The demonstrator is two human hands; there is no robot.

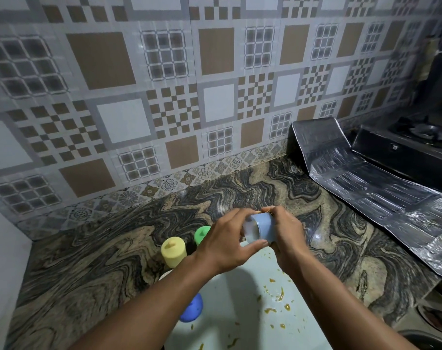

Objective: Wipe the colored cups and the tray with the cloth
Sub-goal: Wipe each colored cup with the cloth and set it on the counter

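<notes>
A tiled wall (214, 84) patterned in brown and grey squares is seen behind a swirled stone table (101, 248), with a creased foil (366, 188) laid at the right beside a dark stove (404, 147). The tray (240, 299) lies at the near edge of the table, and yellow-brown smears are scattered over its right half, so it is judged not yet wiped. Three cups are stood upside down at its left side: a yellow cup (173, 251), a green cup (202, 234) behind it, and a blue cup (192, 308) nearer, partly hidden by the left forearm; whether these have been wiped cannot be told. The pale cup (261, 228) is held on its side above the far end of the tray and appears to be the one in hand, so the task is judged to be somewhere in its middle, with the tray at least left to do. The left hand (227, 245) is clamped on the near end of the pale cup, thumb underneath and fingers over the top. The right hand (288, 231) is curled round the other end, knuckles raised. The two hands are brought close together, wrists angled inward. The cloth (265, 210) is hardly seen: only a tan scrap at the fingertips above the cup, possibly it.
</notes>
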